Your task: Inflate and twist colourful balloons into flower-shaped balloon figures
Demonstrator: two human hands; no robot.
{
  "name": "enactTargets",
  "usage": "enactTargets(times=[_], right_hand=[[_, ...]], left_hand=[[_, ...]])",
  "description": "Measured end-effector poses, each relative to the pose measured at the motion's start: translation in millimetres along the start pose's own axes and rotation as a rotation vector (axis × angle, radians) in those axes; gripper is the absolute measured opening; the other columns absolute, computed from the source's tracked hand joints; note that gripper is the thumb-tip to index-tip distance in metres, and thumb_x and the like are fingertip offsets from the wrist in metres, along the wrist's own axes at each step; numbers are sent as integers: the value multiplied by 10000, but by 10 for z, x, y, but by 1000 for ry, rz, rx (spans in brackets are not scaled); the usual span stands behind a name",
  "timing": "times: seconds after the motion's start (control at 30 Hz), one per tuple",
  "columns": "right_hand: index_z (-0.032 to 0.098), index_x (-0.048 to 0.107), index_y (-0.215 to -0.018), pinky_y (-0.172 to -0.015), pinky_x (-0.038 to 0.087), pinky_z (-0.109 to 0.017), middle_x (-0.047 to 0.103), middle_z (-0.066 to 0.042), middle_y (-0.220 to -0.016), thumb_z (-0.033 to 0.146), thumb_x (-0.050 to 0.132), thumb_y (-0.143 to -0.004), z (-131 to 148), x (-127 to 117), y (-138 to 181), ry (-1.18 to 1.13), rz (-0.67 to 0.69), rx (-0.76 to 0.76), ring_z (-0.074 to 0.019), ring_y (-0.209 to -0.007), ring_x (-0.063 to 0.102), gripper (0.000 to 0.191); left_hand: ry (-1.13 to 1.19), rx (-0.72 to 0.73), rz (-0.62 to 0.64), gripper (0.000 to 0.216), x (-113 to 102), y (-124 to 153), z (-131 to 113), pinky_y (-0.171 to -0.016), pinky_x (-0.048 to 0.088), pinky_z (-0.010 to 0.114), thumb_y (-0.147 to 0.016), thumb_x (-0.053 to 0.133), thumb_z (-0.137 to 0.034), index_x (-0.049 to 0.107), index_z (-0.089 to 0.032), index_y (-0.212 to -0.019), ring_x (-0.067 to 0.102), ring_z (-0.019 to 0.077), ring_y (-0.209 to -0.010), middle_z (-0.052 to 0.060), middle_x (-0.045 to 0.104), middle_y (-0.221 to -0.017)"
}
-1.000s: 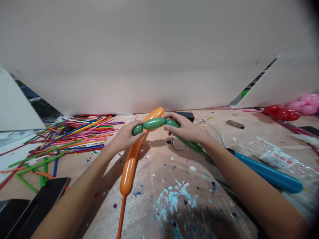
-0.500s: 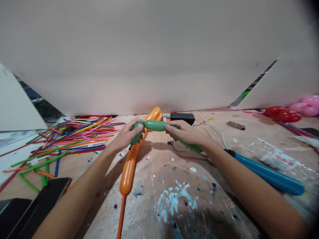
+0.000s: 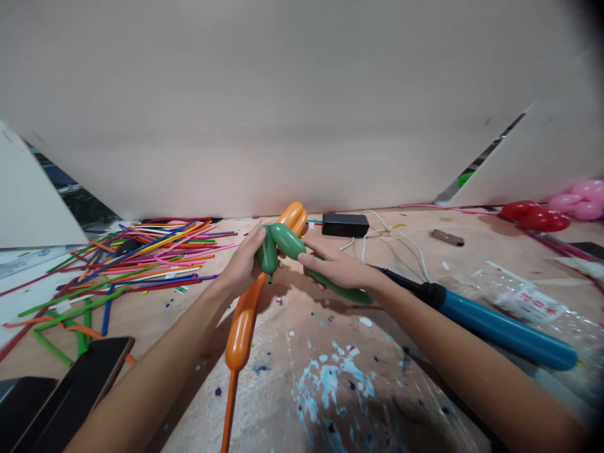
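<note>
Between my hands is a green twisting balloon (image 3: 289, 241), bent at a twist into a short knotted segment and a longer one. My left hand (image 3: 245, 257) grips it at the twist, with the short segment hanging down beside the thumb. Further along, my right hand (image 3: 333, 263) is wrapped round the green balloon, whose far end sticks out below the palm. Under and behind my left hand lies an orange balloon (image 3: 243, 327), with folded loops at its far end and a thin uninflated tail toward me. Parts of my fingers are hidden behind the green balloon.
Many uninflated balloons (image 3: 155, 255) lie heaped at the left, near a dark phone-like slab (image 3: 101, 371). A black box (image 3: 345, 225) with a white cable stands by the wall. At right are a blue hand pump (image 3: 504, 327), clear plastic packaging (image 3: 533, 299) and red balloons (image 3: 535, 216).
The green balloon has folded at its twist, its short segment now pointing down. My right hand has moved slightly left and lower, uncovering the pump's black nozzle.
</note>
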State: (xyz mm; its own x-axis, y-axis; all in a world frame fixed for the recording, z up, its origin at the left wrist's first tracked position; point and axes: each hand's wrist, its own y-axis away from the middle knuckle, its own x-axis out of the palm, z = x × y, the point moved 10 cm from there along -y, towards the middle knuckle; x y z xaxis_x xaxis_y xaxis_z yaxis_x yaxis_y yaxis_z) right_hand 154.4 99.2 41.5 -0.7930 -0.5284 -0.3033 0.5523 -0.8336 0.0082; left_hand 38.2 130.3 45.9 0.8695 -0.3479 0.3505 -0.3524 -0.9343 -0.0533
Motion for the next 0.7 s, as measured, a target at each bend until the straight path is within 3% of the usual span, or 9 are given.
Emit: enactTargets(times=[0.1,0.17,0.3,0.43,0.53,0.6,0.7], right_hand=[[224,473,-1182,-480,438,-225,511,18,-714,508,436,-960,-52,89,-23,-21,32,30,-100,-541,503,362],[215,474,-1170,-523,464,-245,536,4,-736,491,398,-974,-62,73,-45,-45,22,25,-110,-569,529,346],[197,472,-1187,-706,511,-303,609,-63,-962,428,492,-940,72,-101,-58,79,-74,-78,-154,-779,614,339],[189,547,-1115,-665,482,-287,616,-60,-947,468,589,-876,278,-299,36,350,-185,-139,-157,-757,603,370],[179,568,-952,-557,455,-270,598,-28,-755,547,509,-899,152,-291,92,246,-54,24,-134,-607,569,377],[187,554,-876,-513,440,-276,566,-12,-654,594,446,-913,16,-244,140,103,38,157,-131,-539,538,423],[192,563,-810,-508,432,-288,577,-24,-633,624,410,-918,-74,-172,175,29,118,235,-128,-511,519,471]], left_hand=[[33,68,29,405,45,22,-69,-699,545,253,-811,667,-367,542,-237,-1174,606,112,-770,10,612,-1006],[-73,102,42,473,34,36,-110,-722,547,272,-781,695,-318,511,-243,-1210,616,124,-807,16,598,-1058],[-576,165,17,426,-35,56,-197,-625,506,265,-808,664,-357,498,-202,-1168,618,145,-737,26,613,-921],[-1143,371,53,349,60,104,-375,-789,473,340,-830,633,-435,578,-215,-1096,622,205,-895,53,656,-1007],[-1438,432,123,402,107,116,-372,-785,440,356,-811,650,-481,594,-230,-1120,617,238,-898,69,677,-1015],[-1528,445,181,351,124,122,-333,-756,424,342,-804,661,-478,623,-226,-1044,611,239,-866,66,679,-951],[-1584,475,283,217,194,154,-245,-722,404,312,-833,635,-442,631,-233,-888,598,217,-831,38,660,-862]])
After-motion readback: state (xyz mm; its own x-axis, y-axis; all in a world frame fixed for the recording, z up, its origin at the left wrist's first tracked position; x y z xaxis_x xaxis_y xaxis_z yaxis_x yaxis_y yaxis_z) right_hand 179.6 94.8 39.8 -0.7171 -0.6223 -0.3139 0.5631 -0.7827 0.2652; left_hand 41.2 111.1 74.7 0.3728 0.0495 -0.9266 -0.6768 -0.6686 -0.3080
